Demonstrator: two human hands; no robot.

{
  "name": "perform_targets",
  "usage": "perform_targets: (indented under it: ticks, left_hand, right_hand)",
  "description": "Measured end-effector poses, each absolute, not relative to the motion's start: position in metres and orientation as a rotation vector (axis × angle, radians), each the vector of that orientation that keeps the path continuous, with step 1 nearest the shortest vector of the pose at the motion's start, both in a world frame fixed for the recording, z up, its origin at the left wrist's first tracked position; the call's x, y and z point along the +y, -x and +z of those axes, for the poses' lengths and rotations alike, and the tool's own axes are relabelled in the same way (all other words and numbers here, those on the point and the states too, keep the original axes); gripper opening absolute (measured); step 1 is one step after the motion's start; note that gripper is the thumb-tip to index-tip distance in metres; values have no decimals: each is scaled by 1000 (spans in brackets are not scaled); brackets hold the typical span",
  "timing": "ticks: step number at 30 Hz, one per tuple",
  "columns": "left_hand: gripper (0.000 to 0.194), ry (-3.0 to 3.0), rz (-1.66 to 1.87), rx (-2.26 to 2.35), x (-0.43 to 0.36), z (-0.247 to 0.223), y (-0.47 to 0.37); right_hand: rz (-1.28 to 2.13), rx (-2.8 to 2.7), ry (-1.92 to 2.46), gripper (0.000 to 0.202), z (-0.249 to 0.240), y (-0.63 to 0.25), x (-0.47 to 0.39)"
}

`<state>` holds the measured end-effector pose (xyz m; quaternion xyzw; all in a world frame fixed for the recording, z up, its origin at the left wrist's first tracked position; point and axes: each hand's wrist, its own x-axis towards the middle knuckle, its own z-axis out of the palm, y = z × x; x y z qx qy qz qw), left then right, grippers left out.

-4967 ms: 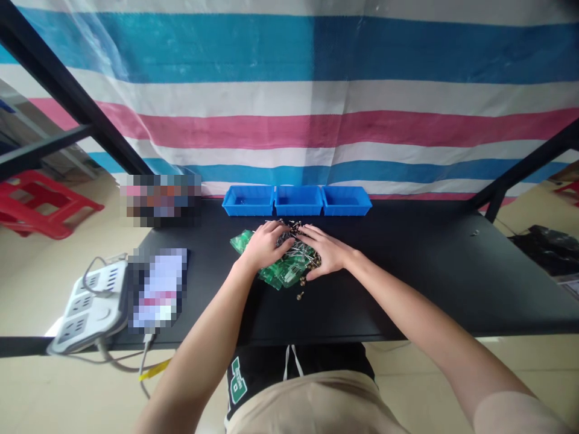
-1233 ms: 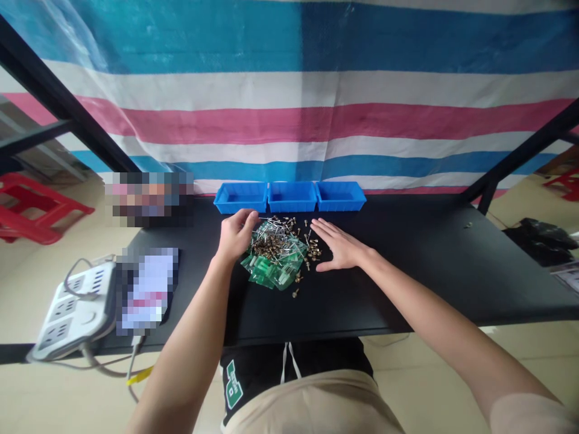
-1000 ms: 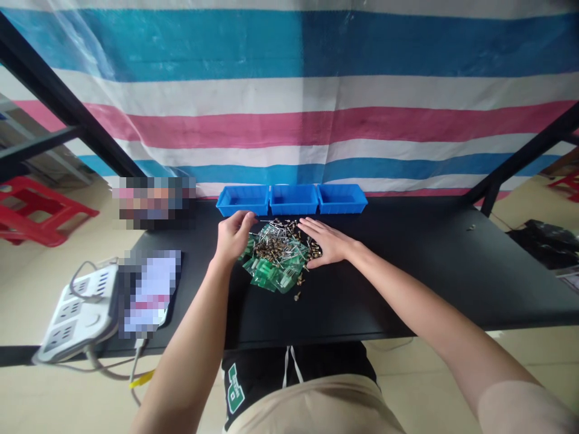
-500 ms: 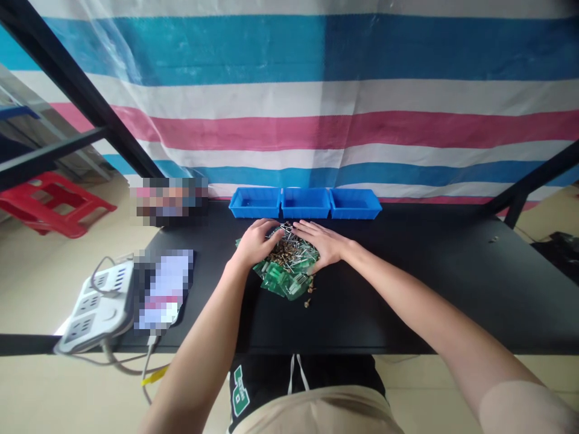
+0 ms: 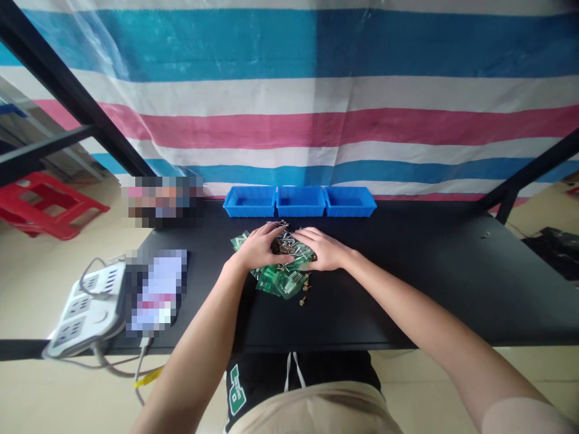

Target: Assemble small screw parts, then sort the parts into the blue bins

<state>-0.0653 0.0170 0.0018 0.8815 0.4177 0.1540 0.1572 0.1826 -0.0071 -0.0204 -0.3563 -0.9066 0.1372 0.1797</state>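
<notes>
A mixed heap of silvery and brass-coloured screws (image 5: 286, 242) lies on the black table, partly covered by my hands. Small green plastic packets (image 5: 275, 279) are spread at its near side, with pale pieces inside. My left hand (image 5: 261, 246) rests over the heap's left side, thumb stretched out to the right and fingers apart from it. On the right side, my right hand (image 5: 326, 248) lies with fingers extended over the heap's edge. Neither hand grips anything that I can make out. A few brass-coloured screws (image 5: 303, 300) lie loose at the near right.
Three blue bins (image 5: 301, 211) stand in a row behind the heap. To the left are a white power strip (image 5: 85, 313) with cables and a blurred phone (image 5: 158, 289). Black frame posts (image 5: 520, 181) rise at the table's sides. A red stool (image 5: 49, 202) is on the floor.
My left thumb has swung down and to the right across the heap. My right hand's fingers have drawn slightly closer to the near side. The view has shifted a little.
</notes>
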Motion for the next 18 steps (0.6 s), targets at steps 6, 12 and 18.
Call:
perform_targets:
  ticks: [6, 12, 18]
  left_hand:
    - [102, -2524, 372, 1216, 14, 3, 63]
    - [99, -2506, 366, 1247, 14, 5, 63]
    - [96, -2491, 377, 1229, 14, 7, 63]
  right_hand:
    - [227, -2550, 1146, 71, -21, -181, -26]
    - [114, -2457, 1343, 51, -23, -180, -35]
    - [17, -2330, 1680, 34, -20, -180, -44]
